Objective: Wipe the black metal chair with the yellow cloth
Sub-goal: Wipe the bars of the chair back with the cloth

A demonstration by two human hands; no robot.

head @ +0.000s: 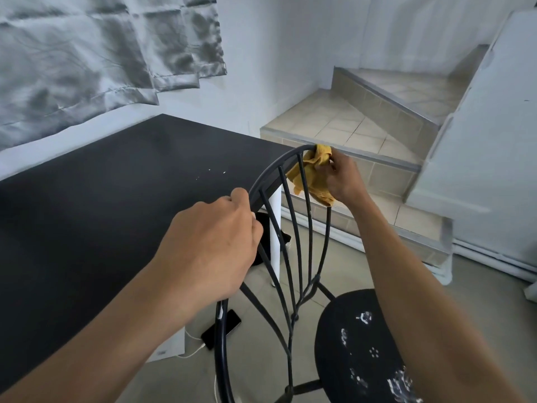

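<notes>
A person's view looks down at their own two bare arms reaching over a black metal chair in a pale, white-walled room. The chair stands on the floor just beside a dark worktop, its arched back with thin curved slats turned toward the viewer. Its round black seat is flecked with white marks. The left hand grips the left side of the arched top rail, fingers curled tight around the metal. The right hand holds the yellow cloth, bunched up, against the top of the arch on its right side. Its fingers pinch the crumpled fabric, and the loose end hangs down behind the slats. The worktop is matte black, with a few tiny white specks near its far edge, and rests on a white leg. Above it a crumpled grey curtain hangs against the white wall. To the right, beige tiled steps with grey edging climb and turn a corner. The floor is pale tile. Under the worktop a dark phone lies on the floor with a white cable plugged into it.
</notes>
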